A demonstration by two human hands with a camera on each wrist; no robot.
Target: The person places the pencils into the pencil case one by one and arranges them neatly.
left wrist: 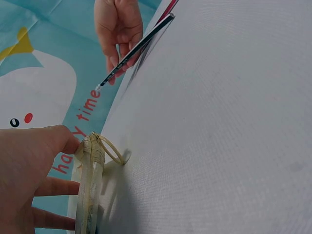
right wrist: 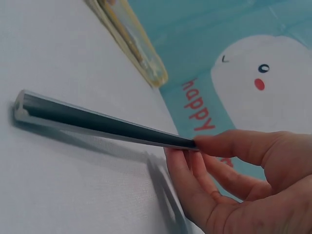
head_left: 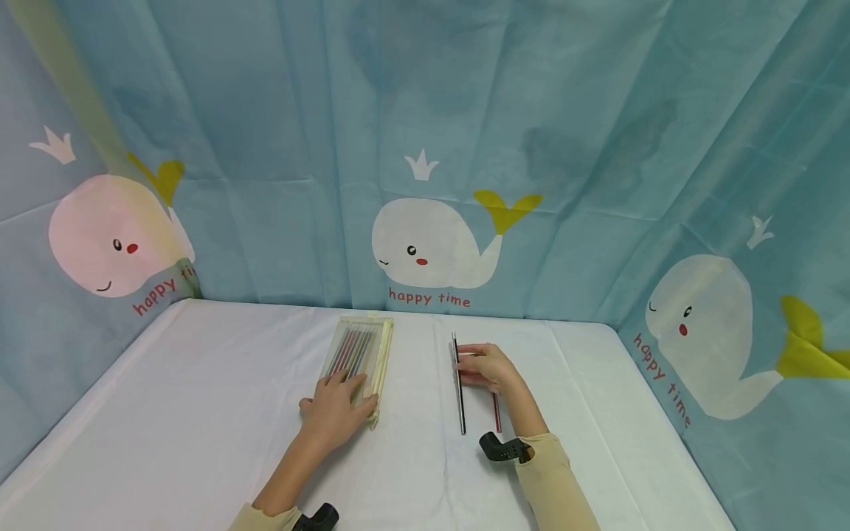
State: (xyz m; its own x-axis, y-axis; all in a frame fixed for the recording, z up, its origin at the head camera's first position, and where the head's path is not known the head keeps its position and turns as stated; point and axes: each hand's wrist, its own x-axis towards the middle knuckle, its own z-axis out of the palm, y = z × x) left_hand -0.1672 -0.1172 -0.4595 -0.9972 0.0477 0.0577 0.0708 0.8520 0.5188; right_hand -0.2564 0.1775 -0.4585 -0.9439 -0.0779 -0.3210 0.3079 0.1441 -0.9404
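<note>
A flat, clear pencil case (head_left: pixel 384 350) with yellowish edging lies left of the middle, with several pencils (head_left: pixel 350 351) visible inside it. My left hand (head_left: pixel 334 409) rests on its near part, fingers spread and mostly straight. In the left wrist view the thumb and fingers touch the case's edge, near a small loop (left wrist: pixel 112 150). My right hand (head_left: pixel 488 367) pinches a dark pencil with silvery stripes (right wrist: pixel 97 119) between thumb and fingers. The pencil's near end points towards me. A red pencil (head_left: pixel 497 414) lies under the right hand, its far part hidden.
A white cloth (head_left: pixel 199 413) covers the table. Blue curtains (head_left: pixel 265 221) with printed whales stand along the back and both sides. Each forearm wears a black wrist mount (head_left: pixel 502 448) at the sleeve cuff.
</note>
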